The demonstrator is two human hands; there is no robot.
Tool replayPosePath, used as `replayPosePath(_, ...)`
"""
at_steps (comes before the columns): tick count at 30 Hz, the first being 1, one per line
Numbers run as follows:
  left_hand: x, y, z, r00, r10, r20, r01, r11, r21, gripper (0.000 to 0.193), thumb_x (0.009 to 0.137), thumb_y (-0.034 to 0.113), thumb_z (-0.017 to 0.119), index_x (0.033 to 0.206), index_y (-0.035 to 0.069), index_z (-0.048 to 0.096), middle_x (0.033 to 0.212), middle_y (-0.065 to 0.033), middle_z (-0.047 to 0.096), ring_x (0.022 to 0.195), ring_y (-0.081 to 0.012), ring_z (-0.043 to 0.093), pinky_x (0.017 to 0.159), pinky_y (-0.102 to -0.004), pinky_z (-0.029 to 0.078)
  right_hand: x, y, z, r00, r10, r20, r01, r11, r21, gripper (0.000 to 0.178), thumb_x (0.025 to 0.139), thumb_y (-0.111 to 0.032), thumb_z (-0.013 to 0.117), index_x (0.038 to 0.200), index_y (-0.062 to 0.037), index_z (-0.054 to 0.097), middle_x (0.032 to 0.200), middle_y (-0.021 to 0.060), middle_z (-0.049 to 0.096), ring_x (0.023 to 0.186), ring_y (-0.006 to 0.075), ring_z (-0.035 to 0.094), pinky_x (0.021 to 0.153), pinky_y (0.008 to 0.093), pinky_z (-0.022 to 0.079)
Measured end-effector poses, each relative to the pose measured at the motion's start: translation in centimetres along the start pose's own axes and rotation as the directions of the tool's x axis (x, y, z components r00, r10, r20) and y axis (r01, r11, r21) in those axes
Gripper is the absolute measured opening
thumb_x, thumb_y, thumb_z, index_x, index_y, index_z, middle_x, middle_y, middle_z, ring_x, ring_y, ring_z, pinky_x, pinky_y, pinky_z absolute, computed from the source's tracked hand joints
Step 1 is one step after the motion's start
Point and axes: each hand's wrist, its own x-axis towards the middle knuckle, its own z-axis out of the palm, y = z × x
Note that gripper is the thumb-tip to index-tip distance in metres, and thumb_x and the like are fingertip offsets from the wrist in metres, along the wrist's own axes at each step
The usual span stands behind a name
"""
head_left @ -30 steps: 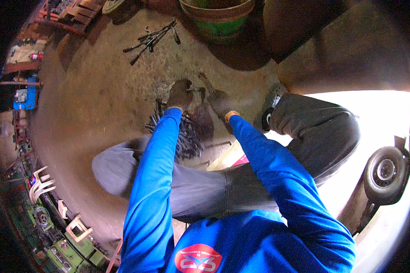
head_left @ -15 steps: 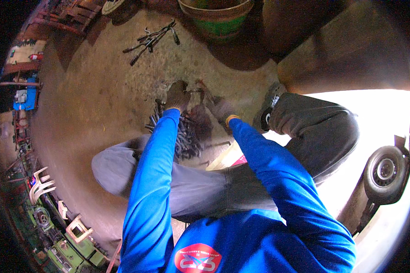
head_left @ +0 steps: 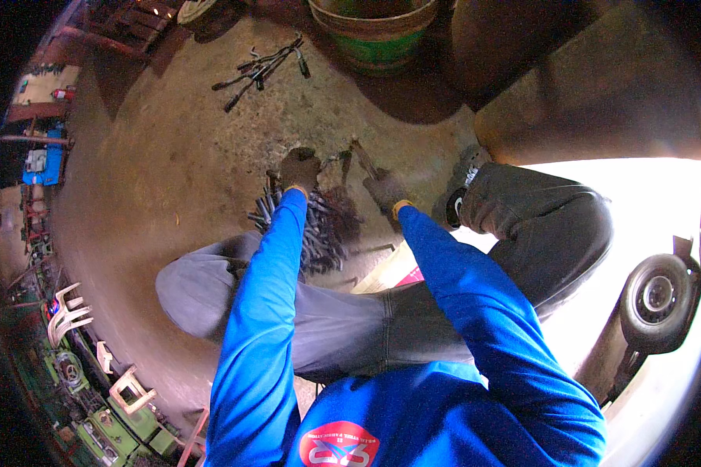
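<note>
On the stained brown concrete floor, just above a loose heap of short, dark metal rods, a small, dark metal piece is held by the dark-gloved left hand, the fingers being curled around its near end. By the dark-gloved right hand, a slim, brown, bar-shaped tool is gripped in a fist, its far end slanted close beside the piece; whether the two are touching cannot be told.

If the piece is gripped too lightly, it could be knocked askew or lost by a blow from the bar. The left fingertips could be caught, since so little room is left between them and the bar. Rods could be scattered if the heap were brushed by the blue left sleeve, which is stretched close over it.
</note>
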Motion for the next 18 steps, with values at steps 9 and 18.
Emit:
replayPosePath(9, -0.2, 3.4, 0.8, 0.993, -0.096, -0.074, 0.071, 0.955, -0.289, 0.033, 0.072, 0.008, 0.066, 0.103, -0.002, 0.065, 0.094, -0.0161, 0.069, 0.078, -0.024, 0.067, 0.069, -0.0364, 0.056, -2.4, -4.4, -1.8, 1.0, -0.03, -0.004, 0.03, 0.997, 0.066, 0.039, 0.084, -0.035, 0.062, 0.105, -0.0021, 0.062, 0.081, 0.0187, 0.066, 0.073, 0.0309, 0.064, 0.066, 0.0433, 0.051)
replayPosePath(18, 0.3, 2.9, 1.1, 0.986, -0.149, -0.075, 0.117, 0.94, -0.321, 0.025, 0.076, 0.006, 0.063, 0.1, 0.0, 0.067, 0.095, -0.0144, 0.069, 0.082, -0.0237, 0.067, 0.07, -0.0355, 0.056, -0.3, -3.7, -0.1, 0.992, -0.118, 0.054, 0.126, 0.972, -0.199, 0.046, 0.086, -0.04, 0.058, 0.105, 0.0017, 0.061, 0.089, 0.0245, 0.066, 0.08, 0.0401, 0.065, 0.073, 0.0475, 0.051)
